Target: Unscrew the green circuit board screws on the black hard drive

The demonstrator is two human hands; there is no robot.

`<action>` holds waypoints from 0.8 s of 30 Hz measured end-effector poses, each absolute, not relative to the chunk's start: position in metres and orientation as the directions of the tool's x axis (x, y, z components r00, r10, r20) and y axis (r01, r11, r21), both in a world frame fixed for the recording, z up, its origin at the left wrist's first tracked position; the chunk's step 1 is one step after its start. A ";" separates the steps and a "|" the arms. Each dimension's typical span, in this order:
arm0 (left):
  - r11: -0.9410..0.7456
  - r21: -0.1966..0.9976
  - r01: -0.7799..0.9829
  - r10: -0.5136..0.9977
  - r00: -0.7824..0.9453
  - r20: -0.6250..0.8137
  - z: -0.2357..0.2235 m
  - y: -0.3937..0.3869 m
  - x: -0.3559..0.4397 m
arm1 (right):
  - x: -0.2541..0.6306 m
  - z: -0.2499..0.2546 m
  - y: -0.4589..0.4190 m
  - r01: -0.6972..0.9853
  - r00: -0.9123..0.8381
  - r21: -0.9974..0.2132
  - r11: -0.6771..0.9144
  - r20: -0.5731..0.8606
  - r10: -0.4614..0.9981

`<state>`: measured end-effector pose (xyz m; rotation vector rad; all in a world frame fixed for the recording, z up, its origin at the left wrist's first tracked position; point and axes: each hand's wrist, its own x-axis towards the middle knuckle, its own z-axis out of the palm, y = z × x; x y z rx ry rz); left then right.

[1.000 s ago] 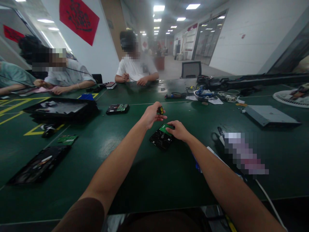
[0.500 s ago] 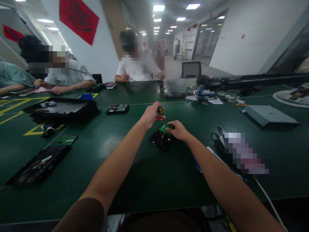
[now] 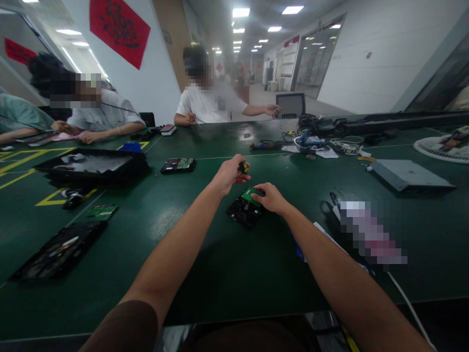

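Note:
A black hard drive (image 3: pixel 245 211) with a green circuit board (image 3: pixel 251 195) lies on the green table in front of me. My right hand (image 3: pixel 270 197) grips its far right edge, thumb on the board and fingers around the side. Above the drive's far end, my left hand (image 3: pixel 233 172) is closed around a screwdriver (image 3: pixel 243 167) with a black and yellow handle. The handle points upward; the thin shaft and tip are hard to make out against the board.
Left are another hard drive (image 3: pixel 178 165), a black tray (image 3: pixel 98 166), a loose green board (image 3: pixel 102 211) and a black casing (image 3: pixel 60 249). Right are a grey metal box (image 3: pixel 410 175), cables (image 3: pixel 309 140) and a blurred pinkish item (image 3: pixel 373 232). Co-workers sit across and left.
My two hands and the hard drive hold nearly the same place; the screwdriver handle looks slightly turned. Across the table, a co-worker's arm has swung to the right, off a small item on the tabletop.

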<state>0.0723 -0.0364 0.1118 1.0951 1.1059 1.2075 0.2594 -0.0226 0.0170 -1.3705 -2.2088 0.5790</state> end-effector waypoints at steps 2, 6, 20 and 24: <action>0.033 0.994 -0.106 0.998 0.050 -0.028 0.112 -0.036 0.072 | 0.259 0.016 -0.022 0.707 -0.387 -0.576 0.410 0.169 0.906; 0.066 0.987 -0.149 0.989 0.137 -0.046 0.111 -0.037 0.072 | 0.260 0.013 -0.021 0.715 -0.389 -0.554 0.427 0.192 0.901; 0.054 0.989 -0.138 0.995 0.093 -0.041 0.114 -0.040 0.075 | 0.261 0.011 -0.019 0.709 -0.397 -0.543 0.451 0.222 0.891; 0.033 0.991 -0.128 0.998 0.062 -0.025 0.112 -0.037 0.074 | 0.260 0.014 -0.021 0.706 -0.387 -0.563 0.431 0.204 0.899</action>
